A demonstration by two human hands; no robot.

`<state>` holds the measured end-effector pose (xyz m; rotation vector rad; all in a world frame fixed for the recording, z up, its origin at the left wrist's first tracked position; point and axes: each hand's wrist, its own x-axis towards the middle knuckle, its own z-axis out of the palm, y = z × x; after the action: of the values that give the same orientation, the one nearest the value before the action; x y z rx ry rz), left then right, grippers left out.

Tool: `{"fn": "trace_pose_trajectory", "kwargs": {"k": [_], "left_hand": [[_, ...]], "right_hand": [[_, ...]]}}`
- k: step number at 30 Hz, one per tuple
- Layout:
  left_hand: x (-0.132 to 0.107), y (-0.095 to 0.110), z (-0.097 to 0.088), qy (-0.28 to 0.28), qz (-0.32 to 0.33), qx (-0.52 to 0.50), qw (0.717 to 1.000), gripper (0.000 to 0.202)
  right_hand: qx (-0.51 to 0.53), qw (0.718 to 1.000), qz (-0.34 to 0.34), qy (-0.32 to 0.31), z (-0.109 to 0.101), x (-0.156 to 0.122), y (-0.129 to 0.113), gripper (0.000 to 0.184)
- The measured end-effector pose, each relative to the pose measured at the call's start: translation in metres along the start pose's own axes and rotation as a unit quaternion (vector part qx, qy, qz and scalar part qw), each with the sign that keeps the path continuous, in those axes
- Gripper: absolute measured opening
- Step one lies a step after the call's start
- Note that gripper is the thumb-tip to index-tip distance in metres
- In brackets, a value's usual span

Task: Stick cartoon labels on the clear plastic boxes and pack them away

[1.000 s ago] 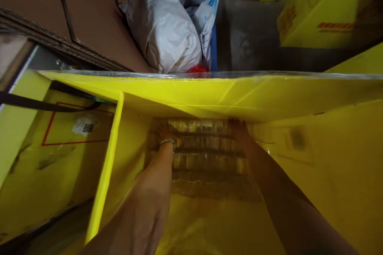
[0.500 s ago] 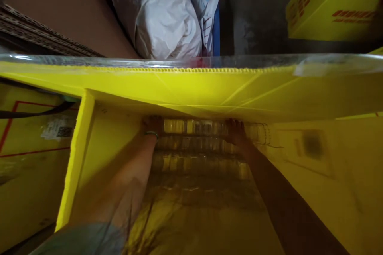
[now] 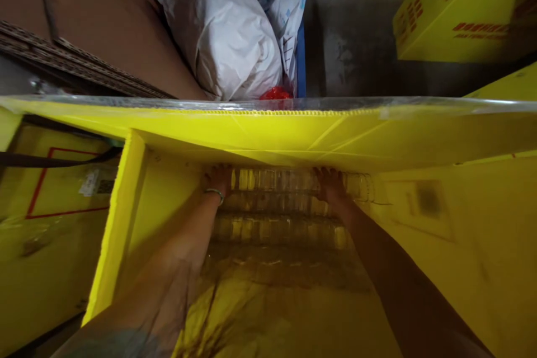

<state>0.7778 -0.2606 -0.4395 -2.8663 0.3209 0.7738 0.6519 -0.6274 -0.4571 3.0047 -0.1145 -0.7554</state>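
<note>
Both arms reach down into a deep yellow corrugated plastic box (image 3: 235,131). Rows of clear, see-through pieces, perhaps plastic cups or jars, lie on its floor, and the farthest row (image 3: 277,180) runs along the far wall. My left hand (image 3: 218,179), with a bracelet at the wrist, rests at that row's left end, fingers apart. Farther right, my right hand (image 3: 330,182) lies over the same row with its fingers spread. Some of the row shows beyond it on the right. Dim light hides the fingertips' exact contact.
A yellow divider panel (image 3: 111,229) rises at the left. Beyond the far wall are stacked brown cardboard (image 3: 113,22), a white bag (image 3: 239,33) in a blue crate (image 3: 300,61), and a yellow box with red print (image 3: 457,17). Another yellow box (image 3: 50,246) stands at the left.
The view has shifted slightly, so the box's far rim sits lower and more of the blue crate shows. Both hands stay at nearly the same places on the far row.
</note>
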Motion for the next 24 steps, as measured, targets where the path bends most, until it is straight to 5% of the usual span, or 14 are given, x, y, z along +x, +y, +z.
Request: {"fn": "trace_pose_trajectory", "kwargs": {"k": [6,11,15,21,24], "left_hand": [[-0.034,-0.010,-0.034,0.038,0.001,-0.002,0.999,0.082],[-0.074,-0.009,-0.082,0.078,0.007,-0.029,0.996,0.093],[-0.119,-0.005,-0.131,0.123,0.018,-0.055,0.991,0.093],[-0.203,-0.004,-0.206,0.198,0.048,-0.146,0.968,0.061],[-0.253,-0.006,-0.239,0.242,0.079,-0.209,0.944,0.071]], "right_hand": [[-0.002,0.999,0.008,0.031,-0.053,-0.032,0.000,0.100],[-0.018,0.997,0.021,0.069,-0.118,-0.082,0.007,0.093],[-0.034,0.993,0.037,0.108,-0.177,-0.133,0.013,0.095],[-0.084,0.974,0.070,0.201,-0.271,-0.226,0.014,0.093],[-0.139,0.954,0.070,0.256,-0.326,-0.288,0.024,0.093]]}}
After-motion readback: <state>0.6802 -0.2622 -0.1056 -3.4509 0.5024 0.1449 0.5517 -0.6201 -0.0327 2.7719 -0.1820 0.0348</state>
